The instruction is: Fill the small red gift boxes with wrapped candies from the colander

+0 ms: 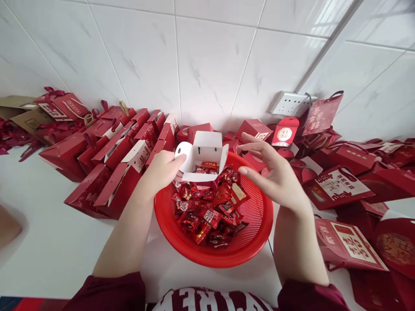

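My left hand [167, 168] grips a small gift box [207, 152] by its left side, thumb on the rounded white flap. The box's lid flaps stand open, showing a white inside with a few red-wrapped candies [209, 167] at the bottom. It is held over a round red plastic basket [214, 258] that contains many candies [201, 216] in red and gold wrappers. To the right of the box, above the basket's rim, my right hand [272, 172] is open, fingers apart and nothing in them.
Rows of red gift boxes [112, 160] stand at the left on the white table [39, 242]. More red boxes [346, 188] are piled at the right. A white power strip [290, 103] rests against the tiled wall [210, 65]. Part of another person's arm [8, 226] shows at the left edge.
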Motion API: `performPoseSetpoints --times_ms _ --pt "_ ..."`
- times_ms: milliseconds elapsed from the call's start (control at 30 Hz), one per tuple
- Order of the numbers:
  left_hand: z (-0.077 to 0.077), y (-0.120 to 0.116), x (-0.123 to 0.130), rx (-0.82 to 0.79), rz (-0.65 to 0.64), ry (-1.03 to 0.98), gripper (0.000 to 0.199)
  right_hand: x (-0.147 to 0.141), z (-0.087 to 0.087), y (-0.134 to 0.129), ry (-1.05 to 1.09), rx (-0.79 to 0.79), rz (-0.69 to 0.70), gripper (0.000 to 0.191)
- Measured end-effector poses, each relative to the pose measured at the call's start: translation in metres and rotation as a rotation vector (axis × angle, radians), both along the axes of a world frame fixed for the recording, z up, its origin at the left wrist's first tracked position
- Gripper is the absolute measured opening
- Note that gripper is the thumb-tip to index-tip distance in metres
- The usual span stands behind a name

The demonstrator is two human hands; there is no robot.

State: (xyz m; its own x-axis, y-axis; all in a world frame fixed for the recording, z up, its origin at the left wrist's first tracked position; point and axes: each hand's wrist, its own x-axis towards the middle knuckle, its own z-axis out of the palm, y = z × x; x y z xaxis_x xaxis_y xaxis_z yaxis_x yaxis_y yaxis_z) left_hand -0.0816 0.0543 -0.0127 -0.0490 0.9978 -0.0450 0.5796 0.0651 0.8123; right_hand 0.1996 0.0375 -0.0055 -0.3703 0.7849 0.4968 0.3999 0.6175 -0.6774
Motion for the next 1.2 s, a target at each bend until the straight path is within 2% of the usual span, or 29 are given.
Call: performPoseSetpoints --times_ms 133,200,267,333,433,533,633,733,800,900,967,1067,1200 --pt "-0.004 0.001 0.006 0.051 -0.016 0.044 0.045 0.005 -0.032 0.011 -0.048 -0.088 0.056 0.101" --pt "-0.003 0.001 0.006 0.080 -0.021 0.048 0.049 0.005 -0.040 0.017 -0.085 -0.150 0.102 0.117" --pt "-0.003 0.001 0.004 0.076 -0.044 -0.072 0.049 0.005 -0.043 0.021 -0.103 -0.163 0.135 0.116" --pt "-0.002 0.001 0.002 0.016 -0.081 -0.293 0.042 0.006 -0.041 0.024 -0.106 -0.122 0.188 0.102" --pt "-0.001 0.000 0.000 -0.156 -0.149 -0.529 0.036 0.008 -0.037 0.026 -0.089 -0.074 0.378 0.085" --pt "0.002 -0.005 0.000 -0.317 -0.238 -0.587 0.035 0.010 -0.036 0.027 -0.047 -0.115 0.566 0.098" --pt "0.007 -0.010 0.006 -0.401 -0.283 -0.628 0.035 0.013 -0.038 0.026 -0.030 -0.173 0.650 0.112" --pt "0.006 -0.011 0.013 -0.379 -0.264 -0.733 0.032 0.013 -0.040 0.024 0.028 -0.171 0.623 0.112" --pt "0.003 -0.008 0.015 -0.209 -0.260 -0.847 0.031 0.012 -0.039 0.022 0.148 -0.173 0.542 0.105" --pt "-0.003 -0.006 0.016 0.109 -0.363 -0.894 0.043 0.008 -0.038 0.020 0.352 -0.216 0.381 0.093" --pt "-0.005 -0.008 0.017 0.227 -0.463 -0.797 0.056 0.004 -0.038 0.019 0.409 -0.232 0.294 0.091" --pt "-0.006 -0.013 0.021 0.275 -0.583 -0.546 0.074 -0.001 -0.038 0.018 0.420 -0.224 0.241 0.090" --pt "-0.009 -0.015 0.027 0.311 -0.617 -0.336 0.086 -0.004 -0.036 0.016 0.368 -0.193 0.237 0.085"
